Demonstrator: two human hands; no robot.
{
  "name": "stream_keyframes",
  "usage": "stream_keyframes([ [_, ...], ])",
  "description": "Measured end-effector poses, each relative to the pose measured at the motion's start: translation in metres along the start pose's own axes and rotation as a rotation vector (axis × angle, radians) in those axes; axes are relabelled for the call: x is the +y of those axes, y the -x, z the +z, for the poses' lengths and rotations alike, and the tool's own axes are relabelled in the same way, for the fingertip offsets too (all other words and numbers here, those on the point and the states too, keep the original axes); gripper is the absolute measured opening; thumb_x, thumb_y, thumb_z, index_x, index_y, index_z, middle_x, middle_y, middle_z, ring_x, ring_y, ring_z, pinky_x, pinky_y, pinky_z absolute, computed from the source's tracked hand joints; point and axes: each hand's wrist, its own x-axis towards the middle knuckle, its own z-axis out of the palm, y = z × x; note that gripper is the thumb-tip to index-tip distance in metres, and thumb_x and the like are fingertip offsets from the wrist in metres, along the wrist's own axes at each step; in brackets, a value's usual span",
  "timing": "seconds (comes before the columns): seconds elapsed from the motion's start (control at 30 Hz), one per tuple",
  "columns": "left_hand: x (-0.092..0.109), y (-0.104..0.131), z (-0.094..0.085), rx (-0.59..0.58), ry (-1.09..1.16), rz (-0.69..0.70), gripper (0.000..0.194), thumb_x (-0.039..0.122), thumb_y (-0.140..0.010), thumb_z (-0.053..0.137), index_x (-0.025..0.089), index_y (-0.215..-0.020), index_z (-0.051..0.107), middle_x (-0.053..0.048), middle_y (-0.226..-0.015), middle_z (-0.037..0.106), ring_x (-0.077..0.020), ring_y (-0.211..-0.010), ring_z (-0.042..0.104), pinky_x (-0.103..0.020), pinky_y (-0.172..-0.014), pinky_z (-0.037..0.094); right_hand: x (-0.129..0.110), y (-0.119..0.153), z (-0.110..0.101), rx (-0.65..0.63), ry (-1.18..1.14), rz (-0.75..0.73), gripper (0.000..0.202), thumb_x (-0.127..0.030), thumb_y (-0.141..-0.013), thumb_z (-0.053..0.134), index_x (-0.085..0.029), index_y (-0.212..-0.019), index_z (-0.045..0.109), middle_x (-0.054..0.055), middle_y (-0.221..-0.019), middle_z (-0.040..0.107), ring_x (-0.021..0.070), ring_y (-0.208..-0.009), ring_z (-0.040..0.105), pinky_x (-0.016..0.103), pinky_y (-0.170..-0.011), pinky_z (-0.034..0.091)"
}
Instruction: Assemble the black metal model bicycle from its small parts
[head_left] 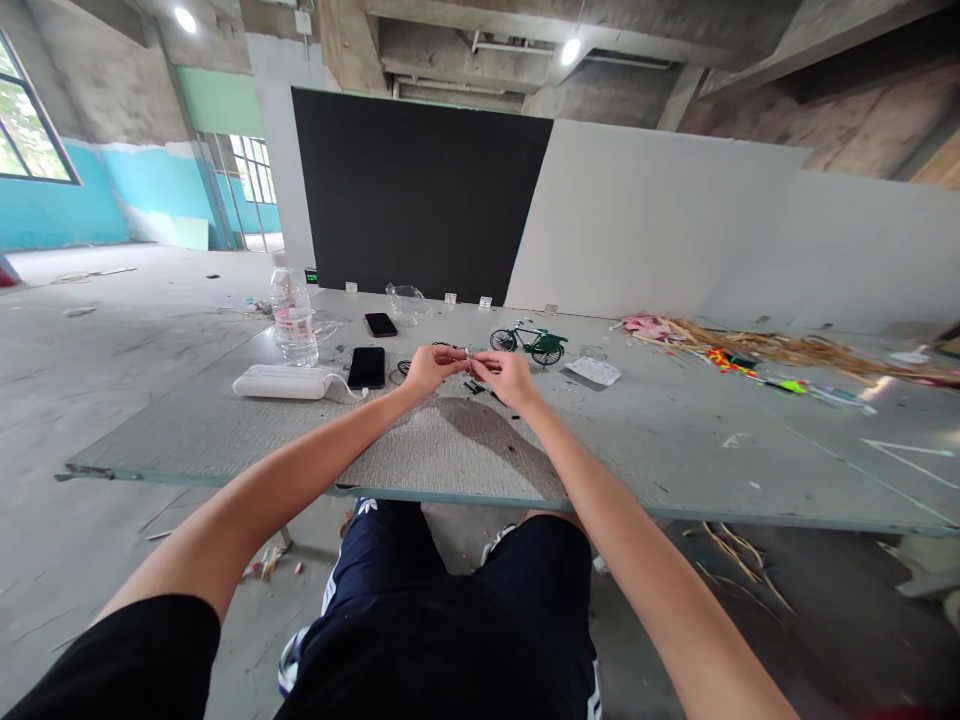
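A person's left hand [429,370] and right hand [511,379] meet over a gray table [720,440], fingertips of both pinched on a small silvery part [469,358]; its exact shape is too small to make out. Just nearer the person than the grip lie small black pieces [474,387]. Beyond and to the right of the grip stands a green model bicycle [549,346], with a white paper slip [594,371] farther right. Left of the grip are a phone [367,368], a white power strip [279,382] and a clear bottle [294,325].
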Motion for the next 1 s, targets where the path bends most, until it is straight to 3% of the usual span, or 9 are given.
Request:
stream_keyframes([
  [0.17, -0.002, 0.000, -0.001, 0.002, -0.012, -0.012, 0.027, 0.031, -0.061, 0.090, 0.015, -0.080, 0.079, -0.010, -0.083, 0.078, -0.0222, -0.081, 0.073, -0.036, -0.080, 0.057, -0.004, 0.001, -0.001, -0.036, 0.023, -0.007, 0.026, -0.040, -0.088, 0.062, -0.017, -0.089, 0.075, 0.009, -0.079, 0.077, 0.0233, -0.073, 0.074, 0.032, -0.070, 0.059],
  [0.47, -0.004, 0.000, 0.003, 0.006, 0.029, -0.037, 0.028, 0.031, -0.059, 0.091, 0.015, -0.079, 0.079, -0.009, -0.082, 0.078, -0.0184, -0.074, 0.071, -0.033, -0.077, 0.056, 0.001, 0.002, 0.001, -0.006, 0.025, 0.001, 0.025, -0.040, -0.084, 0.066, -0.016, -0.090, 0.073, 0.011, -0.085, 0.078, 0.0266, -0.082, 0.076, 0.035, -0.075, 0.061],
  [0.63, -0.004, 0.000, 0.005, -0.027, 0.046, 0.002, 0.032, 0.033, -0.064, 0.088, 0.014, -0.088, 0.079, -0.010, -0.087, 0.078, -0.0203, -0.080, 0.072, -0.036, -0.081, 0.057, 0.007, -0.001, 0.005, 0.030, -0.141, 0.106, 0.039, -0.055, -0.081, 0.070, -0.017, -0.090, 0.073, 0.011, -0.083, 0.078, 0.0269, -0.076, 0.076, 0.038, -0.073, 0.063],
  [0.8, -0.003, 0.001, 0.003, -0.103, -0.063, 0.075, 0.050, 0.028, -0.066, 0.088, 0.018, -0.113, 0.075, -0.009, -0.097, 0.077, -0.0203, -0.086, 0.072, -0.038, -0.086, 0.058, 0.014, -0.006, 0.007, 0.042, -0.344, 0.230, 0.048, -0.063, -0.080, 0.071, -0.019, -0.096, 0.074, 0.011, -0.097, 0.078, 0.0287, -0.090, 0.075, 0.044, -0.084, 0.064],
  [1.0, -0.002, 0.001, -0.002, -0.110, -0.076, 0.043, 0.036, 0.025, -0.070, 0.084, 0.014, -0.104, 0.076, -0.011, -0.098, 0.078, -0.0212, -0.088, 0.073, -0.038, -0.088, 0.058, 0.016, -0.006, 0.005, 0.038, -0.376, 0.246, 0.046, -0.060, -0.076, 0.076, -0.017, -0.095, 0.073, 0.010, -0.099, 0.077, 0.0240, -0.090, 0.074, 0.041, -0.085, 0.064],
])
